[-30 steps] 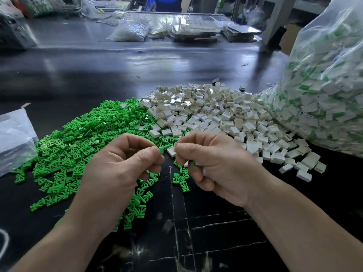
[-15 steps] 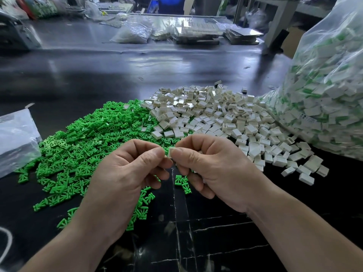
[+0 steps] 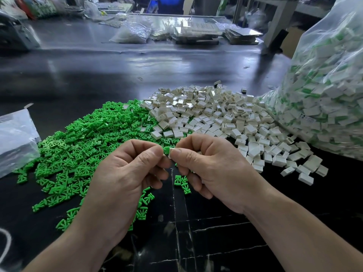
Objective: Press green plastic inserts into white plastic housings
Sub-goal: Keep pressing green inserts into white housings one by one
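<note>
My left hand [image 3: 125,173] pinches a small green insert [image 3: 166,150] between thumb and forefinger. My right hand [image 3: 214,165] pinches a white housing [image 3: 172,152] right beside it, and the two parts meet between my fingertips above the dark table. A wide pile of green inserts [image 3: 88,142] lies to the left. A heap of white housings [image 3: 212,116] spreads behind and to the right of my hands. Most of the held housing is hidden by my fingers.
A big clear bag of assembled white-and-green parts [image 3: 326,79] stands at the right. A flat clear plastic bag [image 3: 15,138] lies at the left edge. Bags and trays [image 3: 196,32] clutter the far side of the black table [image 3: 196,222].
My hands have drawn together; the green insert now shows between the fingertips against the white housing, where before the parts were apart or covered.
</note>
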Tool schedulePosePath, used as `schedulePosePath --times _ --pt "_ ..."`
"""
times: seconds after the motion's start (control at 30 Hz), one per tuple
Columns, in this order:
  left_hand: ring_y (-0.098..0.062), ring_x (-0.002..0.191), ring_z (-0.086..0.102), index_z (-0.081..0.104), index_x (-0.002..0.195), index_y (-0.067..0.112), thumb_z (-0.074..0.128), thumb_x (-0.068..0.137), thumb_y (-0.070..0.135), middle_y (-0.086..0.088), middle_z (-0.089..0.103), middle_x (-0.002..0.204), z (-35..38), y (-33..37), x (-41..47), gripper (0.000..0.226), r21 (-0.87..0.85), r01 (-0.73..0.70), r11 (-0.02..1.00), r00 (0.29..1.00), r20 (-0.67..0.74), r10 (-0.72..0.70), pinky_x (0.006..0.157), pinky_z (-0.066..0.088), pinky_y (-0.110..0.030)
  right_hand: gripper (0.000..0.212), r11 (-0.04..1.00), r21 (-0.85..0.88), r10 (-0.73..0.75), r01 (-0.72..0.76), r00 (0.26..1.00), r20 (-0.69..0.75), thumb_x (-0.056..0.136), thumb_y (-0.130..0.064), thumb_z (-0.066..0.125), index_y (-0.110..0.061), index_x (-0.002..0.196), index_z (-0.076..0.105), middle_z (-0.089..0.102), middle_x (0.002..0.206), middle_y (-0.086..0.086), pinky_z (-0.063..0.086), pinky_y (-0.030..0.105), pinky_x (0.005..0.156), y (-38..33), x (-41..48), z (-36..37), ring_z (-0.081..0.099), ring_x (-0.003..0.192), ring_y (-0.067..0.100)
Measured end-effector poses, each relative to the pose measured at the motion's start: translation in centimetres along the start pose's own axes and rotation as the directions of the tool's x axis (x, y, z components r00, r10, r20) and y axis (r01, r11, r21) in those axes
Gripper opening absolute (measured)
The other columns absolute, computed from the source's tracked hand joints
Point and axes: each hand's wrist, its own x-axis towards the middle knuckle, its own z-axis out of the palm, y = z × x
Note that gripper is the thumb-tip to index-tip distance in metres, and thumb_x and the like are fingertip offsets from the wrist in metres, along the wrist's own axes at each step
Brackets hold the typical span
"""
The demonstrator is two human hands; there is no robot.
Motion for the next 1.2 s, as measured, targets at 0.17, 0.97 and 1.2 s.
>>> schedulePosePath --times 0.17,0.97,1.2 --pt "-0.019 0.06 0.061 0.07 0.078 0.021 0.067 0.079 0.028 -0.013 0.069 0.075 -0.1 0.0 -0.1 0.008 0.015 -0.005 1.0 1.0 0.02 0.005 0.051 0.049 -0.025 0.013 1.0 0.018 -0.011 0.01 1.0 0.012 0.096 -0.028 0.067 -0.019 0.087 0.069 0.062 0.068 -0.002 0.036 0.021 0.036 -0.1 -0.1 0.0 0.049 0.047 0.01" --pt "-0.017 0.047 0.064 0.075 0.095 0.015 0.064 0.083 0.038 -0.009 0.066 0.061 1.2 0.5 -0.8 0.029 -0.417 0.323 0.85 0.923 0.336 -0.186 0.04 0.051 -0.024 0.043 0.95 0.262 0.113 -0.172 0.968 0.226 0.094 -0.025 0.067 0.012 0.112 0.056 0.056 0.063 0.002 0.03 0.015 0.032 -0.8 -0.4 0.1 0.043 0.039 0.006" --pt "-0.021 0.046 0.067 0.071 0.095 0.01 0.089 0.063 0.023 -0.015 0.068 0.062 1.0 0.5 -0.6 0.039 -0.456 0.351 0.818 0.904 0.394 -0.167 0.041 0.053 -0.026 0.043 0.951 0.253 0.116 -0.18 0.962 0.249 0.088 -0.031 0.067 0.006 0.108 0.059 0.057 0.062 0.0 0.03 0.015 0.033 -1.0 -0.5 0.0 0.044 0.041 0.007"
